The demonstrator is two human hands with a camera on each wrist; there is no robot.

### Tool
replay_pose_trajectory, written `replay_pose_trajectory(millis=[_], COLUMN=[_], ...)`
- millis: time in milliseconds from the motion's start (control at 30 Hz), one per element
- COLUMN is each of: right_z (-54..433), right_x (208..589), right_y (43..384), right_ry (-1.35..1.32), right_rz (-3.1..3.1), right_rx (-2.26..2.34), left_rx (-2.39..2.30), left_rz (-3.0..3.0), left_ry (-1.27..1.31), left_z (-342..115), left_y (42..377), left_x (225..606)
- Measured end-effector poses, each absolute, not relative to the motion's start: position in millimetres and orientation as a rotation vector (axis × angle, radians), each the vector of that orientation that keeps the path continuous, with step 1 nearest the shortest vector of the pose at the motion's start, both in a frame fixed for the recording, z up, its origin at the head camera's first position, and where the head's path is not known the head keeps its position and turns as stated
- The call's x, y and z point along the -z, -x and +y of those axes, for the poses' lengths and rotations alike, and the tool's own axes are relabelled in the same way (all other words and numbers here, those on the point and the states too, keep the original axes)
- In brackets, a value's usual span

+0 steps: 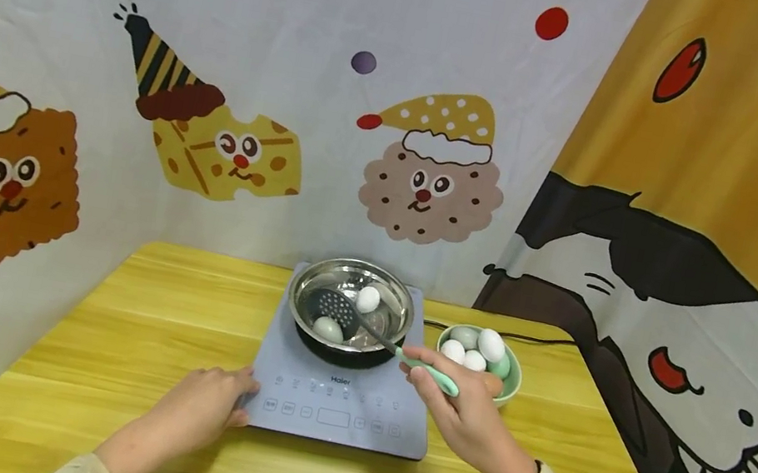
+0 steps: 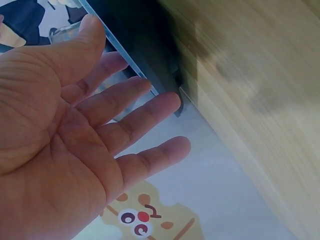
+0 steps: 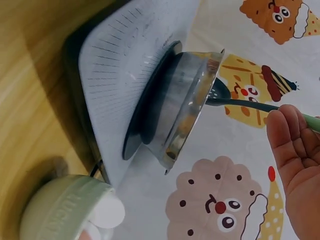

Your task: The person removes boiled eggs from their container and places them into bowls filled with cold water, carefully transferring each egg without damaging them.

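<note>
My right hand (image 1: 463, 408) grips the mint-green handle of a slotted spoon (image 1: 370, 332). Its dark perforated head dips into a shiny steel pot (image 1: 401, 342), which also holds a white egg (image 1: 368, 299) and a pale greenish egg (image 1: 329, 330) by the spoon head. Under the pot is a grey-blue induction cooktop (image 1: 273, 362). At the cooktop's front left edge, my left hand (image 1: 200, 404) rests with its fingertips; the left wrist view shows those fingers (image 2: 145, 160) extended beside the edge. In the right wrist view, the spoon's dark shaft (image 3: 245, 103) crosses the pot rim.
Right of the cooktop stands a light green bowl (image 1: 514, 379) heaped with several white, greenish and brown eggs, partly hidden behind my right hand. A black cord (image 1: 536, 339) runs along the back of the wooden table (image 1: 168, 309). Printed cartoon curtains (image 1: 284, 0) close off the back and sides.
</note>
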State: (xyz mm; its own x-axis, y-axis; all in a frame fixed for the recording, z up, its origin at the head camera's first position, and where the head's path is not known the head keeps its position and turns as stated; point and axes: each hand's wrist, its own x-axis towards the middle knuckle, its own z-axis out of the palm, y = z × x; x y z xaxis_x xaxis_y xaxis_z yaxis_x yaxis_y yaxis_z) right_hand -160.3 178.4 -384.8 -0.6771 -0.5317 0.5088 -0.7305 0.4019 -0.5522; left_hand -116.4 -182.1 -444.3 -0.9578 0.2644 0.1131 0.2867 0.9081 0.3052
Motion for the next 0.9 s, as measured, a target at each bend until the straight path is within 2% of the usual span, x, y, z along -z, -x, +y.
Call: replay_pose_trajectory(millis=[267, 400, 500, 700, 900], right_z=[184, 187, 190, 192, 190], right_x=[386, 387, 390, 394, 393], right_y=[156, 159, 161, 170, 174], right_ry=[-1.227, -1.176, -1.033, -0.569, -0.11], right_rz=[-2.21, -2.206, -2.241, -2.183, -2.03], right_rx=[-1.185, -1.328, -1.56, -2.17, -2.516], left_rx=[0.509, 0.511, 0.518, 0.528, 0.543], left_rz=[-3.019, -3.018, -3.015, -3.009, -3.021], left_ry=[0.413, 0.411, 0.414, 0.407, 0.392], left_z=[-183, -184, -184, -184, -183], left_y=[116, 115, 115, 115, 115], left_x=[443, 443, 444, 444, 442])
